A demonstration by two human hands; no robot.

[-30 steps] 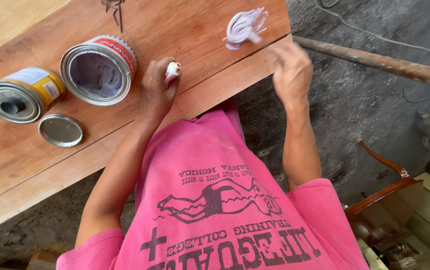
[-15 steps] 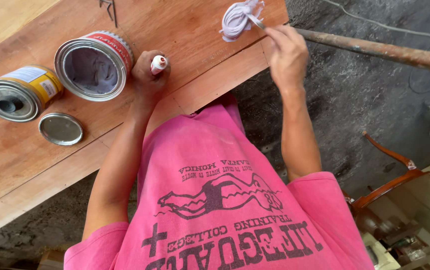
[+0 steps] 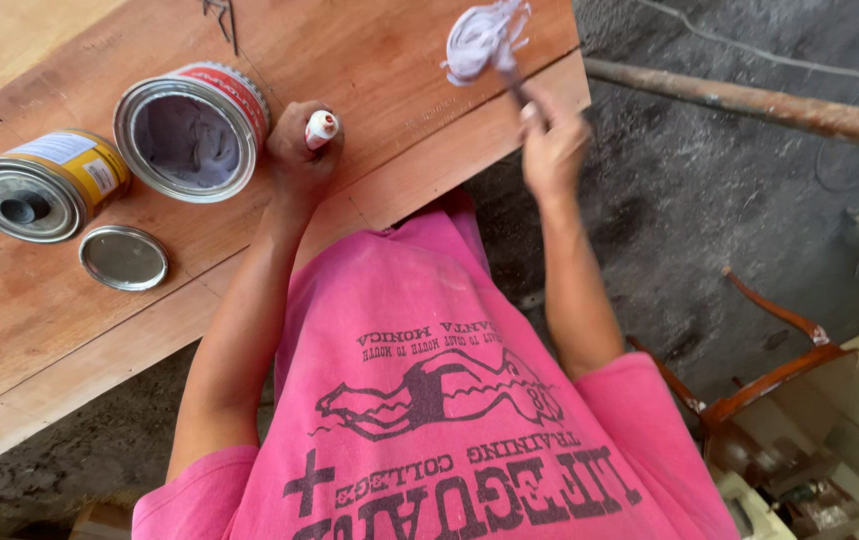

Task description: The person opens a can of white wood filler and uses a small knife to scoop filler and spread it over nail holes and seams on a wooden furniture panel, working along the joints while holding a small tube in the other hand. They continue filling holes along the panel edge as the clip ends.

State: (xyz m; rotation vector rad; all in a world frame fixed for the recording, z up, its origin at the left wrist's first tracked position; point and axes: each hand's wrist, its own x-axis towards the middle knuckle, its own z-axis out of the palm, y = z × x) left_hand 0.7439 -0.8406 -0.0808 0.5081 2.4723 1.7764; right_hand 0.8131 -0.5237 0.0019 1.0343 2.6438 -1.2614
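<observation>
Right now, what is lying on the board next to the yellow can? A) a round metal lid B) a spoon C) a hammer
A: a round metal lid lies flat on the wooden board, just beside the yellow can.

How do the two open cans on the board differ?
The red-banded can is wider than the yellow can. The red-banded can has its whole top open, with pale grey-lilac contents showing; the yellow can has a metal top with only a small dark opening in the middle. The red-banded can sits right beside the left hand; the yellow can sits farther off. Both are round metal cans resting on the wooden board.
</observation>
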